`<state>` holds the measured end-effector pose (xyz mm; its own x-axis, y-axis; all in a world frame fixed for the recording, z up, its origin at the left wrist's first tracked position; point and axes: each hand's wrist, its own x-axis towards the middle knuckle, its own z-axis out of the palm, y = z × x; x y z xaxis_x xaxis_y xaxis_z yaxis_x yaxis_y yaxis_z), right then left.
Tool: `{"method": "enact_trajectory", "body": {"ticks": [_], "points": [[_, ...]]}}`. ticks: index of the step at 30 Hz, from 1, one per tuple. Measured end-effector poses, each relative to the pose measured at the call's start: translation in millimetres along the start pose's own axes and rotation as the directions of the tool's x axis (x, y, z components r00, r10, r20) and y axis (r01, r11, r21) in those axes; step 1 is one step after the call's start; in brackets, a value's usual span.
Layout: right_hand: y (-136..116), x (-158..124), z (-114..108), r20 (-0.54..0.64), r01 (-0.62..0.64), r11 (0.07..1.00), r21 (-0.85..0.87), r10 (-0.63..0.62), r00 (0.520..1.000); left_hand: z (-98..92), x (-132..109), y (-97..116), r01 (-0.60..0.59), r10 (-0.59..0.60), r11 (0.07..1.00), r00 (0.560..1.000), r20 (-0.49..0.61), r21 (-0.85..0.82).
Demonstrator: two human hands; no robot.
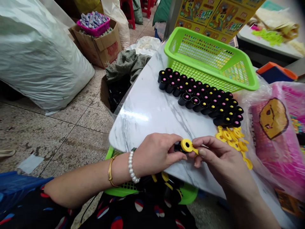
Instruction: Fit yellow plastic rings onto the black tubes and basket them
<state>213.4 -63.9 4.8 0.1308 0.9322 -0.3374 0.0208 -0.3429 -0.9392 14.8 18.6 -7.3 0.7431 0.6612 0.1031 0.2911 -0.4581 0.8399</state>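
Glossy veined tabletop | left hand: grip pinches black cylinder | right hand: grip pinches tabbed yellow ring

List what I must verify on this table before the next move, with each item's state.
1. Left hand grips the black piece: ok, between thumb and fingers.
2. Right hand holds the yellow ring: ok, pinched at its tab.
3. Yellow ring fully seated on the black piece: cannot tell, the fingers and ring hide the join.
4. Black cups standing on the table: ok, grouped before the green basket.
5. Loose yellow pieces sorted in rows: not ok, they lie in a jumbled pile.
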Motion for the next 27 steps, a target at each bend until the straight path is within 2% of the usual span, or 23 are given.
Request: {"method": "enact_trajectory", "body": {"ticks": [5, 9, 14, 18, 24, 27], "points": [[-9, 7, 10, -0.023, -0.016, 0.995, -0.1, 0.014, 1.0, 0.5, 0, 0, 0.008, -0.008, 1.0, 1.0, -0.006, 0.009], [-6, 8, 11, -0.024, -0.049, 0.995, -0.09, 0.047, 0.999, 2.3, -1, -1, -0.012, 0.012, 1.0, 1.0, -0.023, 0.008], [-9, 8, 13, -0.095, -0.015, 0.988, -0.156, 0.0, 0.996, 1.9, -2, -1, -0.017, 0.016, 1.0, 0.999, -0.032, -0.014], [-12, 9, 15, -0.063, -0.019, 0.98, -0.198, 0.007, 0.998, 1.2, -1, -1, -0.028, 0.027, 0.999, 0.999, -0.019, -0.02], [-11, 6, 16, -0.037, 0.016, 0.978, -0.21, -0.024, 0.999, -1.6, 0, 2, 0.017, -0.017, 0.999, 1.0, -0.009, -0.027], [-10, 4, 17, -0.044, 0.038, 0.97, -0.24, -0.05, 0.998, -8.2, 1, 9, 0.088, -0.083, 0.991, 0.995, 0.051, -0.103]]}}
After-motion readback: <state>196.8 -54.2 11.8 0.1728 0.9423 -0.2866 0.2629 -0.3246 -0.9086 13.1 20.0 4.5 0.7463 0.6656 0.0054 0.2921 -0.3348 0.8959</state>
